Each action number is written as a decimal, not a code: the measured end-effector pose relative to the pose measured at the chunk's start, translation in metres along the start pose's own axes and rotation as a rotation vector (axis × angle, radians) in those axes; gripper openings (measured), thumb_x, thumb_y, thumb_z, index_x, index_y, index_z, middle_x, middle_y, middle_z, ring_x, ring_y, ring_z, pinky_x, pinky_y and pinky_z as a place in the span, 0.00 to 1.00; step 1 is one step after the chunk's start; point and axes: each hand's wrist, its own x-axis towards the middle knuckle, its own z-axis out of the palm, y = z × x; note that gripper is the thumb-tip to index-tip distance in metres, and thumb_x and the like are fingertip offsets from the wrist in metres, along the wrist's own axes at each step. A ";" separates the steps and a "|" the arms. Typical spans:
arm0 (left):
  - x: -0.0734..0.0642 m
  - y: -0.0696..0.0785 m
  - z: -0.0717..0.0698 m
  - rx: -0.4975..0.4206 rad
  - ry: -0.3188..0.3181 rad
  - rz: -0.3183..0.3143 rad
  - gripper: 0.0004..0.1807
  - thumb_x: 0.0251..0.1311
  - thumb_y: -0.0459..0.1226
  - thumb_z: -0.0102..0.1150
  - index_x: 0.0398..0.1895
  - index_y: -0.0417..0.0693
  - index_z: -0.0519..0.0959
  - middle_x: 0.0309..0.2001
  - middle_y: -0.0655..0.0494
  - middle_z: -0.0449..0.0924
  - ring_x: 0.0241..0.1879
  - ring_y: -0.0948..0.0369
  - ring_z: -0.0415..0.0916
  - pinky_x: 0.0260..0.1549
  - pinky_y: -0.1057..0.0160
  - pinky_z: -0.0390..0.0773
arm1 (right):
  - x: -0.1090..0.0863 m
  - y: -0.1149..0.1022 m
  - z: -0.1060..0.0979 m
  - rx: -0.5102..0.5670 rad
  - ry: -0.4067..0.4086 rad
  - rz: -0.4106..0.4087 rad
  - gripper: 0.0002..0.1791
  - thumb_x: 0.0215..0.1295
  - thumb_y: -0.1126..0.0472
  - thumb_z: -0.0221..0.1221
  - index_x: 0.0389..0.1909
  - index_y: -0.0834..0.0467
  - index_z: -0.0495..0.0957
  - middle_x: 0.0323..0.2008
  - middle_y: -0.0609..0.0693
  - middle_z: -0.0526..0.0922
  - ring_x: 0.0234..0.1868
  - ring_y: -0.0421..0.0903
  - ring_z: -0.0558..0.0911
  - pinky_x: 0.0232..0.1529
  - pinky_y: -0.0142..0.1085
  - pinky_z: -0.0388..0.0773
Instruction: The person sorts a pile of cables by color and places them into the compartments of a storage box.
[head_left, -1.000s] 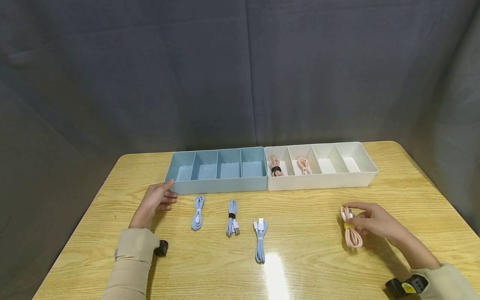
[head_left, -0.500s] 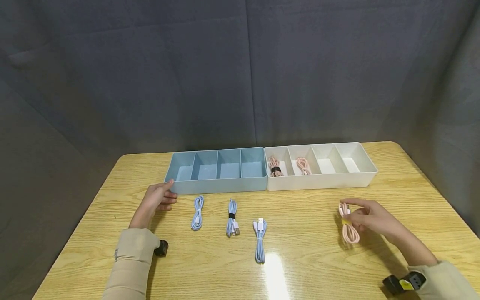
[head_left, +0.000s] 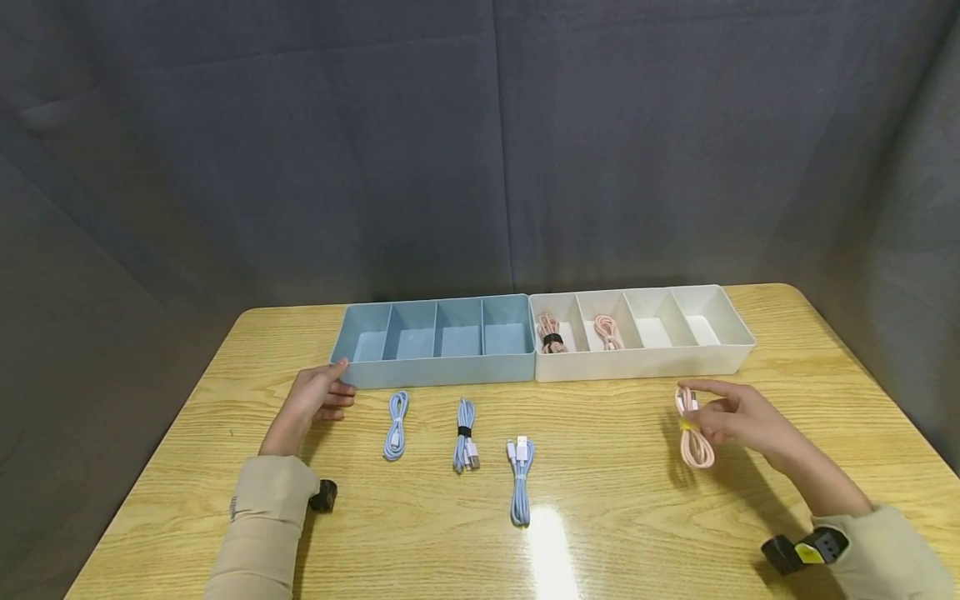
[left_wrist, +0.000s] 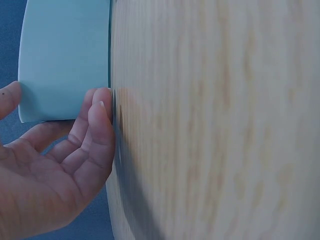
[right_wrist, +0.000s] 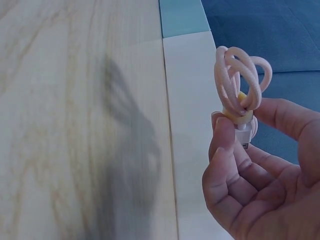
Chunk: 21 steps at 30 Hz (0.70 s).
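R hand (head_left: 738,423) has a narrow pinch on a pink cable (head_left: 697,452) at its yellow tie (head_left: 687,425); cable's up off the table (head_left: 600,492), just near of the white tray (head_left: 637,365), R side. L hand (head_left: 315,396) holds blue tray (head_left: 442,372) by near L corner, thumb at rim, fingers bent low by the wall. White tray has a black-tied bundle (head_left: 551,337) in leftmost slot, another pink bundle (head_left: 607,331) in 2nd. 3 blue cables (head_left: 464,429) lie near of blue tray.

Risks, prob.: pinch is only at the tie, so loops could swing & snag white tray's near rim if carried too low. If tie slips, coil may open. L hand pushing too hard could shift blue tray, maybe nudging the white one, since ends touch.
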 end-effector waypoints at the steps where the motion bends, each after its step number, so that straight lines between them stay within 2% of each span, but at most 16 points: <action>1: 0.005 -0.004 -0.001 0.011 0.003 -0.003 0.41 0.61 0.60 0.43 0.62 0.31 0.60 0.29 0.55 0.78 0.26 0.64 0.78 0.25 0.62 0.79 | 0.001 0.000 -0.001 0.001 -0.002 -0.004 0.31 0.61 0.63 0.57 0.61 0.74 0.58 0.18 0.46 0.73 0.23 0.38 0.73 0.28 0.36 0.76; 4: 0.018 -0.016 -0.003 0.006 0.008 0.000 0.42 0.59 0.61 0.44 0.61 0.32 0.61 0.28 0.56 0.78 0.26 0.65 0.78 0.24 0.63 0.79 | 0.003 -0.002 -0.003 0.007 -0.005 -0.016 0.31 0.62 0.64 0.56 0.61 0.74 0.58 0.18 0.45 0.73 0.22 0.37 0.73 0.28 0.35 0.76; 5: 0.018 -0.016 -0.004 0.012 -0.005 0.006 0.43 0.60 0.61 0.43 0.61 0.31 0.60 0.28 0.56 0.78 0.26 0.64 0.78 0.24 0.62 0.79 | 0.004 -0.002 -0.004 0.011 -0.006 -0.020 0.31 0.62 0.64 0.56 0.61 0.75 0.57 0.18 0.45 0.73 0.22 0.37 0.73 0.28 0.34 0.76; 11: -0.001 -0.001 0.000 -0.006 -0.012 0.013 0.42 0.61 0.59 0.44 0.61 0.29 0.60 0.28 0.54 0.77 0.26 0.64 0.77 0.24 0.63 0.79 | 0.009 -0.006 -0.007 0.024 0.021 -0.013 0.31 0.62 0.64 0.55 0.62 0.74 0.56 0.19 0.44 0.74 0.23 0.37 0.74 0.27 0.35 0.76; 13: 0.001 -0.002 -0.001 -0.006 -0.001 0.012 0.41 0.61 0.59 0.44 0.61 0.31 0.61 0.28 0.55 0.77 0.25 0.64 0.77 0.23 0.63 0.78 | 0.012 -0.007 -0.008 0.030 0.029 -0.016 0.31 0.62 0.64 0.55 0.62 0.75 0.56 0.19 0.45 0.74 0.23 0.37 0.74 0.27 0.35 0.77; 19: 0.028 -0.026 -0.004 0.021 0.033 0.004 0.41 0.58 0.62 0.44 0.61 0.37 0.64 0.30 0.54 0.78 0.27 0.62 0.78 0.25 0.60 0.79 | 0.017 -0.011 -0.013 0.032 0.041 -0.015 0.32 0.62 0.64 0.56 0.62 0.74 0.56 0.21 0.45 0.75 0.24 0.37 0.74 0.28 0.35 0.77; 21: 0.033 -0.030 -0.004 0.027 0.039 0.005 0.41 0.58 0.63 0.44 0.61 0.38 0.64 0.31 0.52 0.78 0.27 0.61 0.79 0.25 0.59 0.79 | 0.019 -0.012 -0.014 0.025 0.045 -0.013 0.32 0.62 0.63 0.56 0.62 0.73 0.57 0.22 0.45 0.76 0.24 0.37 0.75 0.29 0.35 0.77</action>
